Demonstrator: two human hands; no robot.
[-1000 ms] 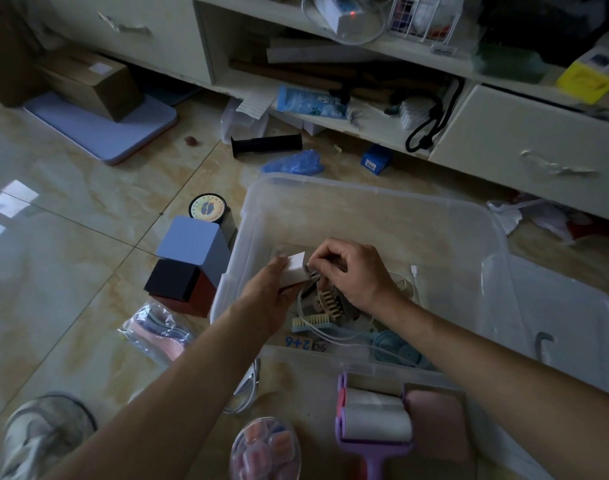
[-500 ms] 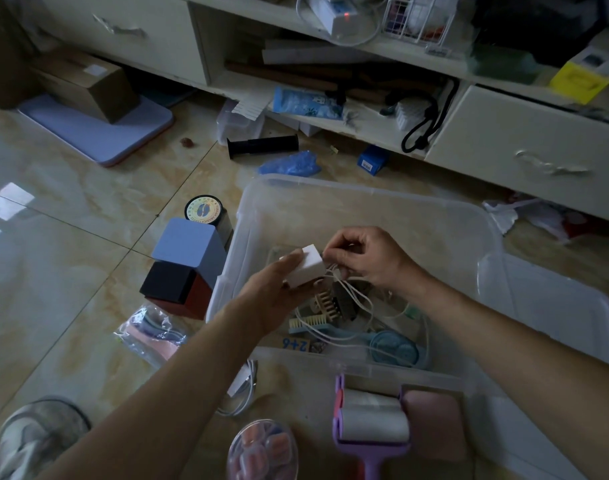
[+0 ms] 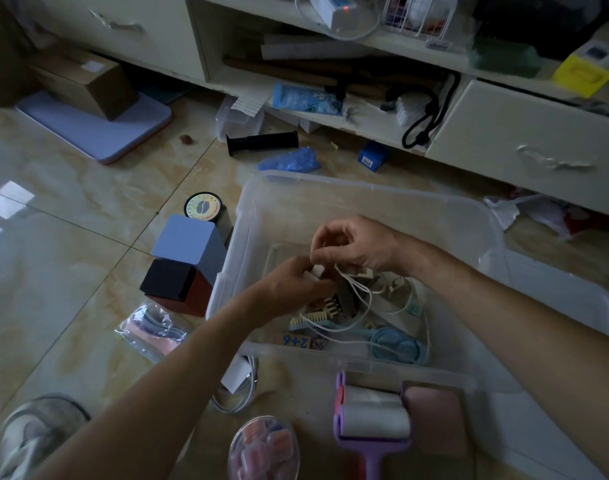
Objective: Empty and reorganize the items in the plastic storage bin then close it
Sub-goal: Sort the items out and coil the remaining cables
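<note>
Both hands hover inside the bin [image 3: 365,188]: left hand [image 3: 292,282] clamped on charger [image 3: 317,271], right hand [image 3: 355,244] pinching its cord [image 3: 356,289]; combs [image 3: 322,311] below.

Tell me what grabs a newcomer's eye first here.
Both hands meet over the clear plastic bin mid-frame: the left hand holds a small white charger block while the right hand pinches its thin white cable, which trails into the bin. Next, the purple lint roller on the floor at bottom centre.

Cluttered home floor [image 3: 71,216], cabinet drawers [image 3: 524,143]
</note>
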